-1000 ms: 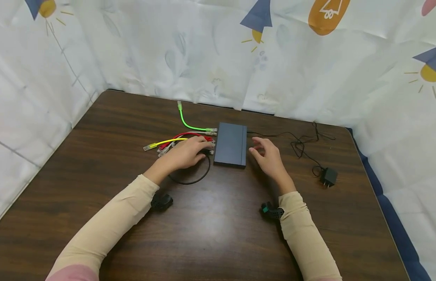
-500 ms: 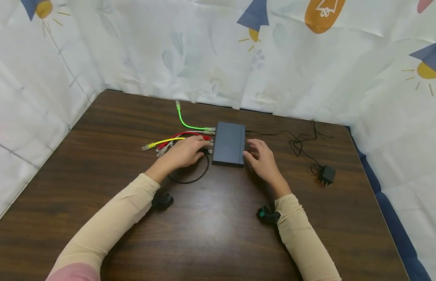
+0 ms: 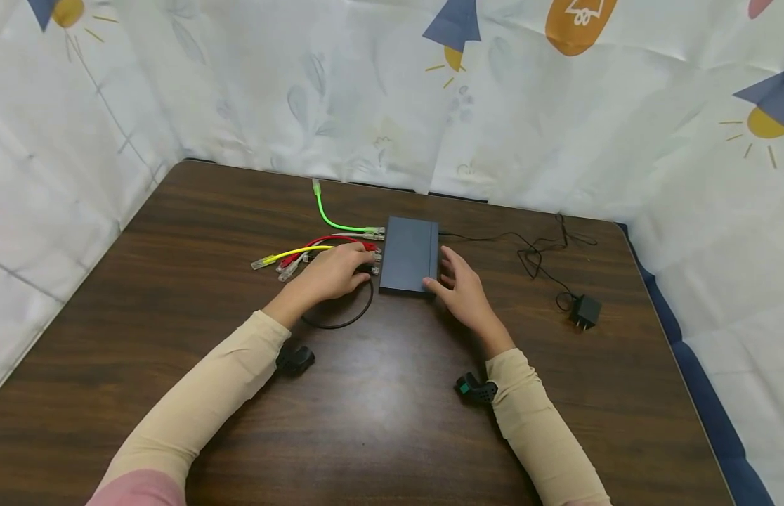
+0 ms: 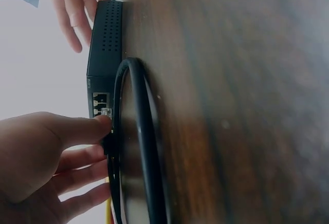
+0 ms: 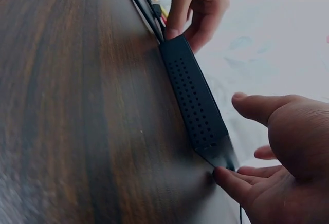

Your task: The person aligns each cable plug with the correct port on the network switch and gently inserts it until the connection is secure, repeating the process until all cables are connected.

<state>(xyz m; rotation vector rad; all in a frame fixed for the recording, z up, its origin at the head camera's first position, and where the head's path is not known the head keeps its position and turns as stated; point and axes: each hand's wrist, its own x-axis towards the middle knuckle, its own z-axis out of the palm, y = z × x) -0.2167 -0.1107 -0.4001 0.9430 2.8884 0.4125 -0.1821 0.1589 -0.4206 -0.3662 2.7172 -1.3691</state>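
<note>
A dark grey network switch [image 3: 409, 253] lies flat on the brown table. My left hand [image 3: 331, 273] is at its left side, pinching the plug end of a black network cable [image 4: 146, 131] between thumb and fingers. In the left wrist view, the clear plug [image 4: 106, 112] sits at the row of ports [image 4: 99, 99]; how deep it goes cannot be seen. The black cable loops out toward the front. At the switch's right side is my right hand [image 3: 464, 292], thumb over the top face. In the right wrist view, a fingertip [image 5: 222, 173] touches the switch's lower corner and the thumb stands apart.
Green [image 3: 349, 228], yellow [image 3: 291, 254], red and grey short cables lie left of the switch, several plugs against its port side. A thin black cord [image 3: 536, 263] runs right to a power adapter [image 3: 585, 311]. White printed sheets hang behind the table.
My right hand has moved left to the switch, its thumb now over the top face. The left hand stays at the ports with the black cable.
</note>
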